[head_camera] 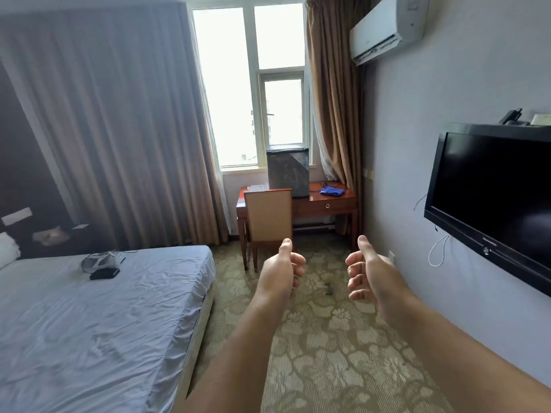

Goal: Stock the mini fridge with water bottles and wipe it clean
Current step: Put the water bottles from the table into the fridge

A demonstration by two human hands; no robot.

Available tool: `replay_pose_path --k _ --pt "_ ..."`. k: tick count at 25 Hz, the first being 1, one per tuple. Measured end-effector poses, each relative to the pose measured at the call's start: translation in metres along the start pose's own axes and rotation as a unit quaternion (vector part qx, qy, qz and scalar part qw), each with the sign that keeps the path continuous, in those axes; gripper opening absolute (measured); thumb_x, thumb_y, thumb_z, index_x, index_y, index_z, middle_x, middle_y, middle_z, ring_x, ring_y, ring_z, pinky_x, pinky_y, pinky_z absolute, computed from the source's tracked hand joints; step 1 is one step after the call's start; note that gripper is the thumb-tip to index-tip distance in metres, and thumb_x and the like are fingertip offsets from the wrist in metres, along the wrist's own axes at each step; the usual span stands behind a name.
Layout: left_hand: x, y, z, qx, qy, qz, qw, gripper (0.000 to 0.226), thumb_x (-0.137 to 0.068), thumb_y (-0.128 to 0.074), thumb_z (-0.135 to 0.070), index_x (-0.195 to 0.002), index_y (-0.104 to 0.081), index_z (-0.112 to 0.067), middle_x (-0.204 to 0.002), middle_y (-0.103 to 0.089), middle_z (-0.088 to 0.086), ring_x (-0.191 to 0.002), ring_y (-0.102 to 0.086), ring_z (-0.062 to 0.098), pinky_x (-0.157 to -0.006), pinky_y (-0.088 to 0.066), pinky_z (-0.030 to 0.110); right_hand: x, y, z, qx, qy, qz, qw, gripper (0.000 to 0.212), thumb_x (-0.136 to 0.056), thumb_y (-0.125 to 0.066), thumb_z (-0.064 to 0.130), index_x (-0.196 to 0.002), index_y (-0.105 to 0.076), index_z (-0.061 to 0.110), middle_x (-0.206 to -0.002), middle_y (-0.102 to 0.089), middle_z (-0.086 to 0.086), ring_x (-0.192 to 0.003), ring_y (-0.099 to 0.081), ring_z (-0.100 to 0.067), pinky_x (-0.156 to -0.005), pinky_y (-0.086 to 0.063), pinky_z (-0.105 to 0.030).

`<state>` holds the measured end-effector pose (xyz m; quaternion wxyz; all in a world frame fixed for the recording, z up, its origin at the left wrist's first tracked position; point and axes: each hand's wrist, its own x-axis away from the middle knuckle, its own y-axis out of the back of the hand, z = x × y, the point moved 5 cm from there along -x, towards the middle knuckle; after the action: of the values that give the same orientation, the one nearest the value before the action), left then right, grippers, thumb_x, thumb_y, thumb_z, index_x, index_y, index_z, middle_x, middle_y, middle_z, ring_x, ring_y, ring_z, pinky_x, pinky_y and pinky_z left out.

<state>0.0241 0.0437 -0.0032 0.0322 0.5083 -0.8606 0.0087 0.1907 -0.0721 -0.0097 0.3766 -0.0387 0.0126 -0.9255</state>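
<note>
Hotel room, mini fridge [288, 171] shut on the far desk [328, 201].
Both grips empty, fingers loosely curled: left hand [281, 271], right hand [368, 271]; chair [268, 217] hides the desk's left part; water bottles [257, 187] barely discernible.

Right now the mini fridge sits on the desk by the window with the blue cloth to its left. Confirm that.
Not quite. In the head view the mini fridge sits on the desk by the window, but the blue cloth lies to its right, not its left.

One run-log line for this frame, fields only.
stage: approach | hands: left and right empty, thumbs up | fridge: on desk, shut | cloth: on desk, untouched
</note>
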Motion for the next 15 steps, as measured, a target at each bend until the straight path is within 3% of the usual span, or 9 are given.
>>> replay_pose_path --k 8,15 --pt "-0.1 0.0 0.036 0.026 0.042 -0.005 0.999 0.053 -0.104 -0.039 -0.055 -0.085 -0.068 -0.016 -0.066 -0.06 -0.005 -0.057 -0.049 0.01 -0.058 -0.04 0.028 -0.096 -0.038 -0.052 0.024 -0.033 0.039 0.998 0.056 -0.101 -0.047 0.059 -0.09 -0.069 0.008 -0.079 -0.063 -0.008 -0.061 -0.06 -0.021 -0.054 -0.051 -0.035" --pt "-0.255 -0.072 0.054 0.047 0.089 -0.021 0.995 0.051 -0.103 -0.042 -0.056 -0.082 -0.068 -0.019 -0.067 -0.06 -0.005 -0.055 -0.049 0.009 -0.055 -0.039 0.026 -0.268 -0.007 -0.045 0.027 -0.032 0.083 0.996 0.053 -0.103 -0.047 0.055 -0.093 -0.069 0.008 -0.077 -0.063 -0.006 -0.062 -0.06 -0.02 -0.057 -0.052 -0.036"
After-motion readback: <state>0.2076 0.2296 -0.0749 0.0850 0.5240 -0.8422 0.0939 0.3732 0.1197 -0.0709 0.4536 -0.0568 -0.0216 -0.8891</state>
